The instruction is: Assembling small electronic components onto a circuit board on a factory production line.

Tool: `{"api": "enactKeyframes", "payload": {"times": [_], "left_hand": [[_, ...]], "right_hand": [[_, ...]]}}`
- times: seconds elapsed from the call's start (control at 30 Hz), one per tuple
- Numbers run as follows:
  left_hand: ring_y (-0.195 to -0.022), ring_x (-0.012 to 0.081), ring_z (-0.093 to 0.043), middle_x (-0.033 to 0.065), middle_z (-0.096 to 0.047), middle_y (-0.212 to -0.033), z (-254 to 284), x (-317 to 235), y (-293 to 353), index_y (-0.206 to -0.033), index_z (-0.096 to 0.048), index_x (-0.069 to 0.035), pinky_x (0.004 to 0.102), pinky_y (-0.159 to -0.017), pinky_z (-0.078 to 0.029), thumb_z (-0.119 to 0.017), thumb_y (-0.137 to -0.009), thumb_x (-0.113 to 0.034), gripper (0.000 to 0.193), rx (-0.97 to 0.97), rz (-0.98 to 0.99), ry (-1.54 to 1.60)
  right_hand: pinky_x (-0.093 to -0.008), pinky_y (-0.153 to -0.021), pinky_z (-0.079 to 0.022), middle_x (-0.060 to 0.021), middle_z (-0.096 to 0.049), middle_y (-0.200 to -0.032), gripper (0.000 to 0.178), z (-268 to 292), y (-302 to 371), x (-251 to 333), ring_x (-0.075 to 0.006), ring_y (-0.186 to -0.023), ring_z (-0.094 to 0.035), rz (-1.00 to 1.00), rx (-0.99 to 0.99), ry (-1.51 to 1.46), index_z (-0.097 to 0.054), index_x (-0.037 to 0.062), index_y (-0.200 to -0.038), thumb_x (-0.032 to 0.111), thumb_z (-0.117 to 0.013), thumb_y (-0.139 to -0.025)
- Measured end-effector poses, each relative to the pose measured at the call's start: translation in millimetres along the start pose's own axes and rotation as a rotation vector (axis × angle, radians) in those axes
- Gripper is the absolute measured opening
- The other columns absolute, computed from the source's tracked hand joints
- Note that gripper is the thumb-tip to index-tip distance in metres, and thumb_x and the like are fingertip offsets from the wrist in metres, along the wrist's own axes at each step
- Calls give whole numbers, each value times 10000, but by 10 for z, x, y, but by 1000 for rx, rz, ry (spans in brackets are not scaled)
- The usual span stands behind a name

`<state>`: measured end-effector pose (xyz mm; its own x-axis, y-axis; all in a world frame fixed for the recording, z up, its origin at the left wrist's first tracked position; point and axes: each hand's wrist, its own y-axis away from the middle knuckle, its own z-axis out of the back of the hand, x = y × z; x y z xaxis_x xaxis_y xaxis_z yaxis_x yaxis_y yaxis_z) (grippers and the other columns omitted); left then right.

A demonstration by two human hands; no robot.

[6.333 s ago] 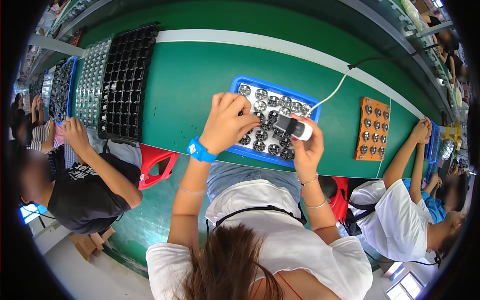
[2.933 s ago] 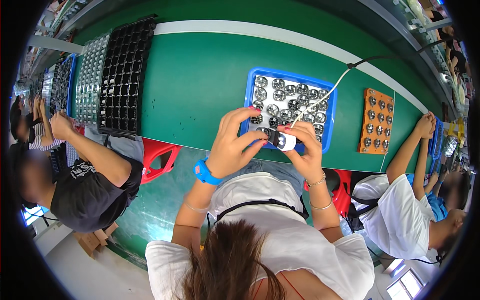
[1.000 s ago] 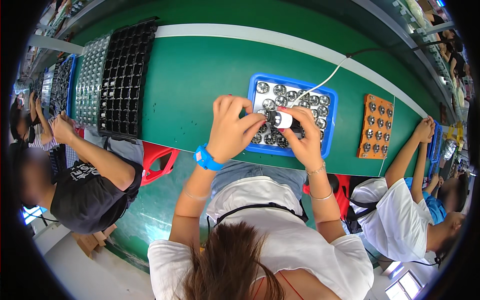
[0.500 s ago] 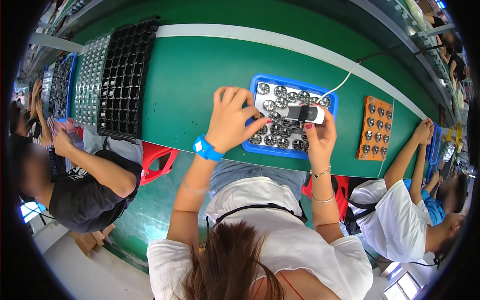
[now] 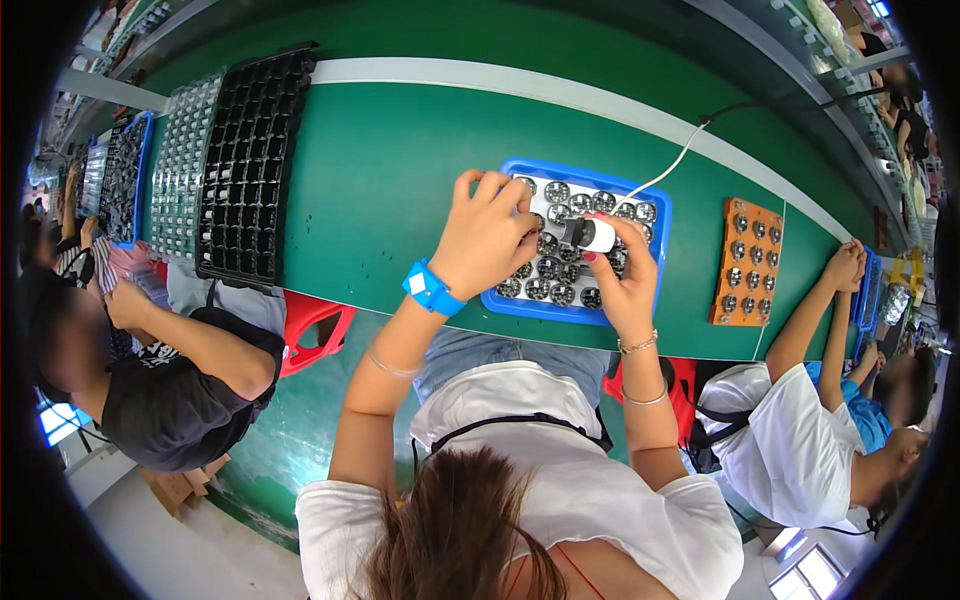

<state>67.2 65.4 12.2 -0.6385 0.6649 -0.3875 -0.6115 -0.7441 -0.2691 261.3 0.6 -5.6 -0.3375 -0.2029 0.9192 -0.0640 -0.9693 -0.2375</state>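
Note:
My right hand [image 5: 628, 275] grips a small white and black corded device [image 5: 597, 235] between thumb and fingers. Its black end points left, over a blue tray [image 5: 666, 230]. Inside the tray, on a white liner, sit rows of small round metallic parts [image 5: 557, 191]. My left hand [image 5: 485, 235], with a blue band at the wrist, is over the tray's left side. Its fingers are curled, with thumb and forefinger drawn together beside the device's black end. Whatever lies between those fingertips is hidden from view.
A white cable [image 5: 675, 163] runs from the device toward the far right. An orange board [image 5: 747, 262] with round parts stands to the right. Black [image 5: 255, 160] and clear [image 5: 182, 165] compartment trays lie on the left of the green table [image 5: 400, 180]. Co-workers sit on both sides.
My left hand has shifted right, and its spread thumb and forefinger have closed together. The device in my right hand has moved slightly left and turned, and the tray has shifted a little.

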Motion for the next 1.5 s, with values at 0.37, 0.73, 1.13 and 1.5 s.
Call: {"api": "enactKeyframes", "payload": {"times": [0.37,0.73,1.13,1.5], "left_hand": [[-964,251,-492,19,-517,-930,121,-134,6,-831,-645,-136,454,-919,-339,-711,-703,-128,144,-140,-65,98],[-960,241,-485,37,-508,-905,1,130,-66,-755,-649,-109,430,-887,-339,-719,-702,-161,102,-168,116,110],[-950,246,-500,6,-535,-887,137,94,-170,-777,-654,-149,411,-869,-354,-725,-699,-129,107,-188,-28,125],[-923,243,-508,19,-535,-863,-13,227,-127,-774,-666,-126,416,-872,-356,-705,-724,-145,66,-139,2,22]], "right_hand": [[-305,-893,-412,-88,-607,-1068,311,-26,-35,-5,-213,-980,-546,41,33,7,-598,4,-1086,7,-649,-778],[-295,-939,-402,-80,-581,-1131,392,-10,-133,-110,-159,-1054,-539,-97,-184,-352,-496,-2,-1221,95,-637,-868],[-279,-921,-398,-80,-595,-1133,355,-119,-289,-52,-171,-1022,-535,-21,68,-130,-574,15,-1153,-22,-616,-802],[-323,-973,-389,-130,-578,-1158,393,182,-105,-19,-184,-1099,-529,-47,-380,-351,-424,9,-1265,151,-564,-926]]}}
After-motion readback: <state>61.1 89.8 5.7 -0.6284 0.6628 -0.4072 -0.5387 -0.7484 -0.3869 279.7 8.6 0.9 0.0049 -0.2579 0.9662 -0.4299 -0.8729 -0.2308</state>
